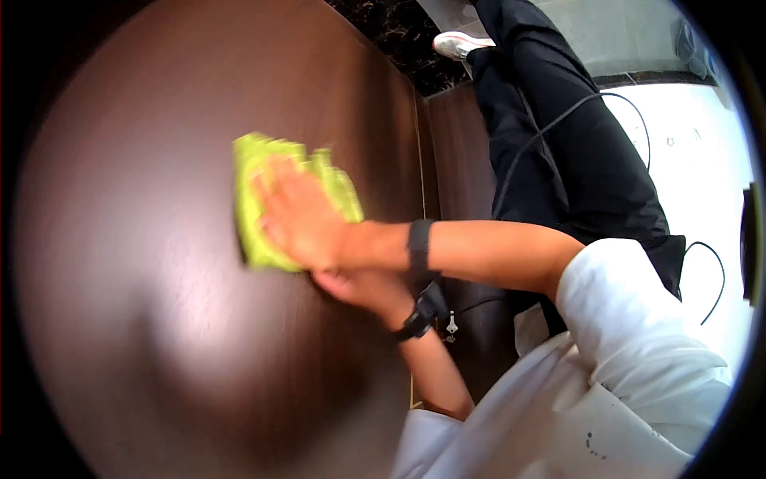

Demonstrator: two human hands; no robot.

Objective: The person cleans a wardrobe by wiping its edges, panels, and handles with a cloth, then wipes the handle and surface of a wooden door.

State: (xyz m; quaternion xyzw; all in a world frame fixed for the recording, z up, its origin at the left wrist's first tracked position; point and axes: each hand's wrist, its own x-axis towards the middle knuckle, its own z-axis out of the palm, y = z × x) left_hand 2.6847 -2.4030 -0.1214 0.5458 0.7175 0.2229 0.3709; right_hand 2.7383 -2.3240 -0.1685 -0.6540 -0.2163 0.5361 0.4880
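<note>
A yellow-green cloth [254, 231] lies bunched against a dark brown wooden surface. My right hand [302, 214] is laid over the cloth with its fingers pressed onto it, and both are smeared by motion. A black band circles that wrist. Beneath my right wrist is my left hand [351, 289], with a black watch [419, 319] at its wrist. The right hand and the cloth hide the left fingers, so whether they touch the cloth I cannot tell.
The glossy brown wooden panel [199, 335] fills the left side. Small keys [452, 322] hang at its edge. A black cable [625, 96] loops across the dark trouser legs [550, 120]. One white shoe [459, 44] stands near dark marbled stone [391, 36].
</note>
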